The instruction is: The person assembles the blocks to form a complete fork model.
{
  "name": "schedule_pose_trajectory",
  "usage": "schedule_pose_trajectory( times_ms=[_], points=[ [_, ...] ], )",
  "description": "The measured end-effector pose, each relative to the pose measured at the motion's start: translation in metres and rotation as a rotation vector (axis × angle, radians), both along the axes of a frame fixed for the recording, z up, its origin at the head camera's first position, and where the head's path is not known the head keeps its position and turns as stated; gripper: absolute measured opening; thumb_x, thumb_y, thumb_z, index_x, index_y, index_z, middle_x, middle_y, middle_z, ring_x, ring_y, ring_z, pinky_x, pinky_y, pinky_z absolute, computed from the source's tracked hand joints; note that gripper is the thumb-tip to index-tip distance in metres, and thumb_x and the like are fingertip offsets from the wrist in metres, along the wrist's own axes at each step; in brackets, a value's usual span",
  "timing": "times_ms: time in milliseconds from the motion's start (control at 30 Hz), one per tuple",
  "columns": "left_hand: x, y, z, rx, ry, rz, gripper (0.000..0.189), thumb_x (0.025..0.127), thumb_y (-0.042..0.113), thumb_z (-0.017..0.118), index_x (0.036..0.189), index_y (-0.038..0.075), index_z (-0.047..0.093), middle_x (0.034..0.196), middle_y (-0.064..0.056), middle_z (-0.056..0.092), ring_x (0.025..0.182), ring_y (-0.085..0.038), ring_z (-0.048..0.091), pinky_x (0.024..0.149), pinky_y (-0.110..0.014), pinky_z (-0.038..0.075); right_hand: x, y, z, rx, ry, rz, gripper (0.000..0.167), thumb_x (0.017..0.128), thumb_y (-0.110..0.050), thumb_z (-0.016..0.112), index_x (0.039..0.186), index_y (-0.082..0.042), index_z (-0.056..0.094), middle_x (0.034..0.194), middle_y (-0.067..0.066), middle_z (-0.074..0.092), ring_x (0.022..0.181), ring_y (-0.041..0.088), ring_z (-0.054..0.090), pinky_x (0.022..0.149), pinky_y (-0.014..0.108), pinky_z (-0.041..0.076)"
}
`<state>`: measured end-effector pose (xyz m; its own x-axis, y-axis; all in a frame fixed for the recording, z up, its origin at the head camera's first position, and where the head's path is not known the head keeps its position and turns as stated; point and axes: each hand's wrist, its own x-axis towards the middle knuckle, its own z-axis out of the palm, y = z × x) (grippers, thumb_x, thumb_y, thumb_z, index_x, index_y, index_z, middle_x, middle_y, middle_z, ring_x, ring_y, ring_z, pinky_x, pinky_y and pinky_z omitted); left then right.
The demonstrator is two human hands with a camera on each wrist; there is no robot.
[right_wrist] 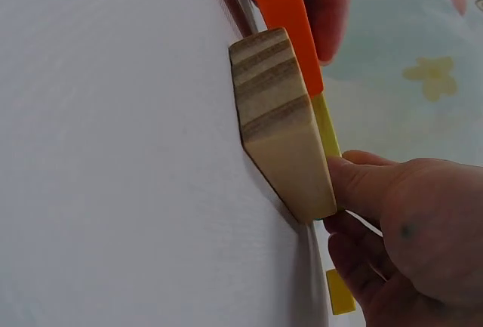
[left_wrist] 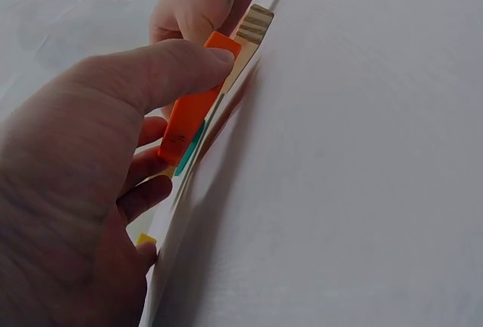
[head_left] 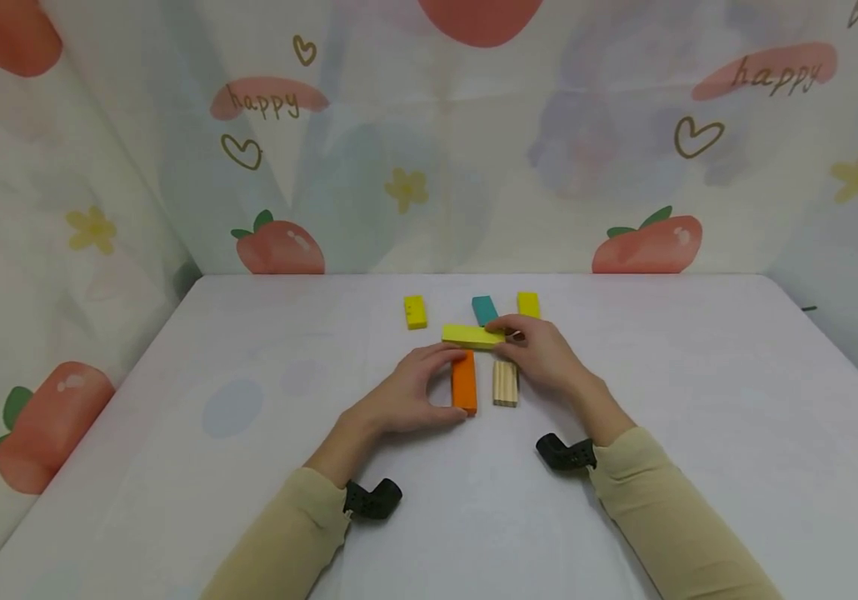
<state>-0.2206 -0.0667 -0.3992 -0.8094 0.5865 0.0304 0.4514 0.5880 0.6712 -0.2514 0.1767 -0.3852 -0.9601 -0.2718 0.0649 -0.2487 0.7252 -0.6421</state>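
My left hand (head_left: 416,392) grips an orange block (head_left: 464,383) lengthwise, thumb on its near end and fingers at its far end. Crosswise just beyond it lies a yellow block (head_left: 471,337), its right end pinched between the thumb and fingers of my right hand (head_left: 541,354). To the right of the orange block, a bare wooden block (head_left: 505,383) with a striped grain lies on the table, close by my right hand. In the right wrist view the wooden block (right_wrist: 283,123) partly hides the yellow block (right_wrist: 326,124) behind it.
Behind the crosswise block, a teal block (head_left: 484,310) lies partly hidden by the right fingers. One yellow block (head_left: 415,312) is at the back left, another yellow block (head_left: 528,304) at the back right. A white cloth covers the table (head_left: 249,500); a patterned curtain (head_left: 474,167) hangs behind.
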Motion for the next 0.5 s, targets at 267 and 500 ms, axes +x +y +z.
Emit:
schedule_pose_trajectory(
  times_ms=[267,500],
  points=[
    [-0.0022,0.0025,-0.0028,-0.001,0.024,-0.022,0.076,0.085,0.034,0.079,0.152,0.016,0.048,0.161,0.000,0.040,0.151,-0.023,0.030,0.123,-0.045,0.027,-0.0037,-0.0036,-0.0018,0.000,0.018,0.019,0.034,0.100,-0.008,0.065,0.133,-0.002,0.064,0.135,0.019,0.063,0.115,0.036,0.062,0.106,0.053,0.048],
    [-0.0046,0.0022,-0.0058,-0.041,0.051,-0.028,0.077,0.085,0.032,0.080,0.152,0.014,0.048,0.161,-0.004,0.041,0.150,-0.027,0.031,0.124,-0.046,0.027,-0.0051,-0.0040,-0.0040,0.014,0.010,0.013,0.034,0.099,-0.008,0.065,0.133,-0.002,0.064,0.137,0.019,0.062,0.120,0.036,0.057,0.110,0.054,0.043]
  ],
)
